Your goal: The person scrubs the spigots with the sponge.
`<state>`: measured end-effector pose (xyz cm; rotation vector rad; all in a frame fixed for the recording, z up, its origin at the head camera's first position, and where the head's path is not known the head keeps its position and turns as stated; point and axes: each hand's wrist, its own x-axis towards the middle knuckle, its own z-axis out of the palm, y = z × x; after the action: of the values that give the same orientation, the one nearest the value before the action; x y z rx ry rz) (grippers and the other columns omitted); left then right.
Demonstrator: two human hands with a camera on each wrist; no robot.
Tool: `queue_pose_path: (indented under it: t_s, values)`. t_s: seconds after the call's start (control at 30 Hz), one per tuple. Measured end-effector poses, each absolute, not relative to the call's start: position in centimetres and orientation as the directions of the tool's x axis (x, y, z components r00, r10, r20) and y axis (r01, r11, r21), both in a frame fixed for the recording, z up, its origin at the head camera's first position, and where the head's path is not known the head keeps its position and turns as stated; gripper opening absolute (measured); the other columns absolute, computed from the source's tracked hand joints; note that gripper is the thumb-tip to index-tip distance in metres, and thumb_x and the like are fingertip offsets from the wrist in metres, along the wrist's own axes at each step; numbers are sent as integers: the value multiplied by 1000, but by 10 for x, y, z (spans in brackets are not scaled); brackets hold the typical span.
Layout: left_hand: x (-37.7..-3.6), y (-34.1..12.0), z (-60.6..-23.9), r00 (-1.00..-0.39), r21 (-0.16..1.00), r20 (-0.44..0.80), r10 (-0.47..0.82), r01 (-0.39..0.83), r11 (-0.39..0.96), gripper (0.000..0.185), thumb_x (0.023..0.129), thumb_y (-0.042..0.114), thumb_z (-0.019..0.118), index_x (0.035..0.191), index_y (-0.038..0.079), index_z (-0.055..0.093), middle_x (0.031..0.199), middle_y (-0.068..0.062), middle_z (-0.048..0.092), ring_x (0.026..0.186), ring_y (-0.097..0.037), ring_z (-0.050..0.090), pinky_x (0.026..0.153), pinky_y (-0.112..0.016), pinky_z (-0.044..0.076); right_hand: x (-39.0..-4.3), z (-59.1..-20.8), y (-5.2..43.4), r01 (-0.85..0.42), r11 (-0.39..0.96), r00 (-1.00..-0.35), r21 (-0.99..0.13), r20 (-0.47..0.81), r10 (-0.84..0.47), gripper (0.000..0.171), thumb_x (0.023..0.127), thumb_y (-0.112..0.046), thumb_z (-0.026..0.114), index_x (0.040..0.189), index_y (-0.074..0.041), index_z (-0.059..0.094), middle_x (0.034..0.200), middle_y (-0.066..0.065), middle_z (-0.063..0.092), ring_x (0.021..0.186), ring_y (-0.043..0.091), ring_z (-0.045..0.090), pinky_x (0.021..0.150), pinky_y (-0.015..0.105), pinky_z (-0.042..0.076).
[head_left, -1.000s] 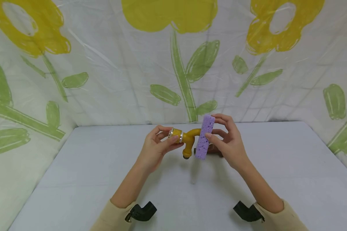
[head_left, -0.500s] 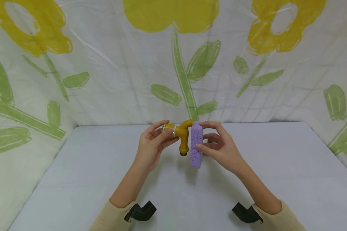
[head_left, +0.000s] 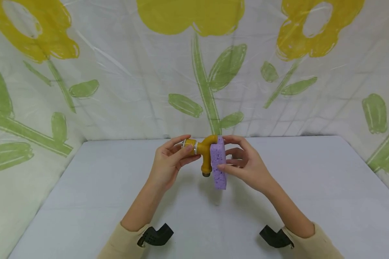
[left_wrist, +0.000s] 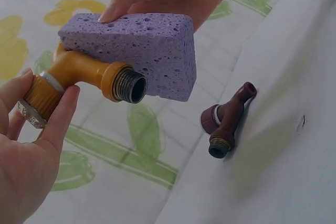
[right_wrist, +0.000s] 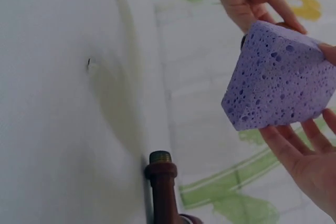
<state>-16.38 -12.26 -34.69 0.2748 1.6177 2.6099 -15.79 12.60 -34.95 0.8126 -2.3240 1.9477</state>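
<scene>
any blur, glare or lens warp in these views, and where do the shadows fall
Head view: sharp, even light, wide-lens bowing at the table edges, soft shadow under the purple sponge. Left wrist view: yellow tap crisp, left hand soft in the foreground, brown tap casts a faint shadow. Right wrist view: sponge crisp, no glare.

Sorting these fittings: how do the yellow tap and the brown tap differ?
The yellow tap is held up in the left hand with the purple sponge against it; the brown tap lies untouched on the table. Yellow is mustard with a silvery collar, brown dark maroon. Both have threaded metal spouts.
</scene>
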Motion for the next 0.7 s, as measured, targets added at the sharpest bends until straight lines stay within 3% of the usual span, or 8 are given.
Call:
queue_pose_path:
  t_s: [0.37,0.7]
  values:
    - [-162,-121,-344,-985,890,138,106,77,-449,34,102,-12,57,125,6,74,104,-8,73,86,-22,79,86,-39,66,-155,-346,125,-404,65,-838,-912,340,-427,70,89,8,79,150,-4,45,141,16,56,105,23,73,88,36,65]
    - [-160,-118,-346,-980,873,151,131,70,-482,42,103,-13,54,113,19,79,104,-7,72,87,-21,78,86,-39,66,-155,-348,125,-374,57,-870,-926,329,-366,71,88,12,77,149,0,44,141,9,55,107,20,70,88,31,64]
